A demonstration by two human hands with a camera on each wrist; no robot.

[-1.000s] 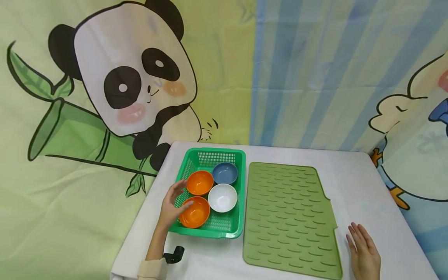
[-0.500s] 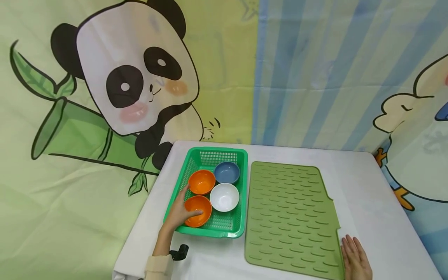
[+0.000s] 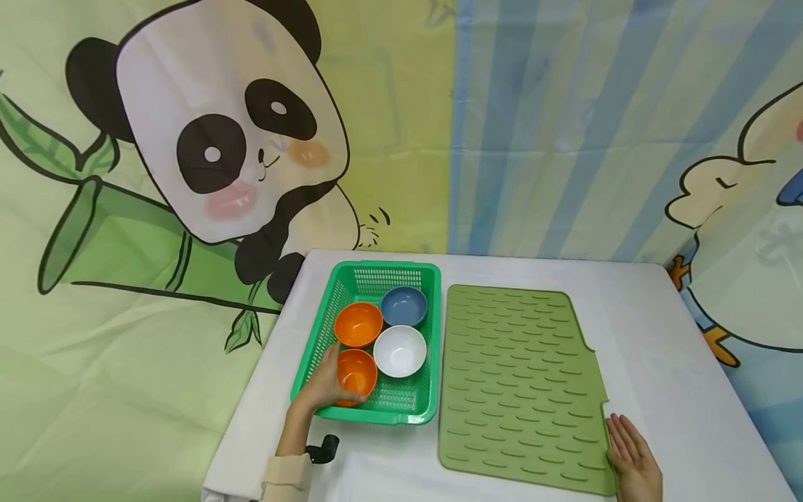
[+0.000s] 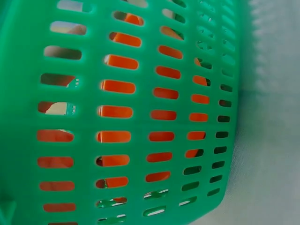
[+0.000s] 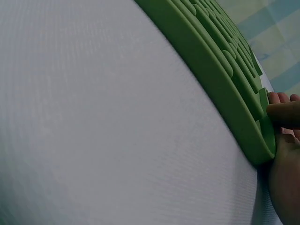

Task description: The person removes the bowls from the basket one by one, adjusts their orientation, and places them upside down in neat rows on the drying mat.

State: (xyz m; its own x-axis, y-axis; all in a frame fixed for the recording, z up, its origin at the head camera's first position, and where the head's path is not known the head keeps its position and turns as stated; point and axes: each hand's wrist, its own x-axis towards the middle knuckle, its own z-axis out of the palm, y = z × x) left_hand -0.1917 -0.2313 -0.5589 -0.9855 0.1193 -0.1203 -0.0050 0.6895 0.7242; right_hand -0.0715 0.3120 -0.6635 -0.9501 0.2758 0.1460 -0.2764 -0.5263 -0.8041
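Note:
In the head view my left hand [image 3: 323,382] reaches over the left side of a green plastic basket [image 3: 433,390] and grips the nearer orange bowl [image 3: 357,373], thumb at its near side and fingers at its left. That bowl looks slightly tilted. Another orange bowl [image 3: 358,323], a white bowl [image 3: 399,351] and a blue bowl [image 3: 403,306] sit with it in the basket. Only the basket's slotted wall [image 4: 140,101] with orange behind it fills the left wrist view, hiding the fingers. Beside the green mat [image 3: 521,383], my right hand [image 3: 635,460] touches its right edge with fingers extended.
A white cloth [image 3: 633,314] covers the table under basket and mat. A black wrist-camera piece [image 3: 323,450] shows beside the left wrist. Behind the table hangs a printed backdrop [image 3: 401,139] with a panda.
My left hand has moved down into the basket and taken hold of the nearer orange bowl, which has tilted slightly. The right hand has moved left to the mat's edge.

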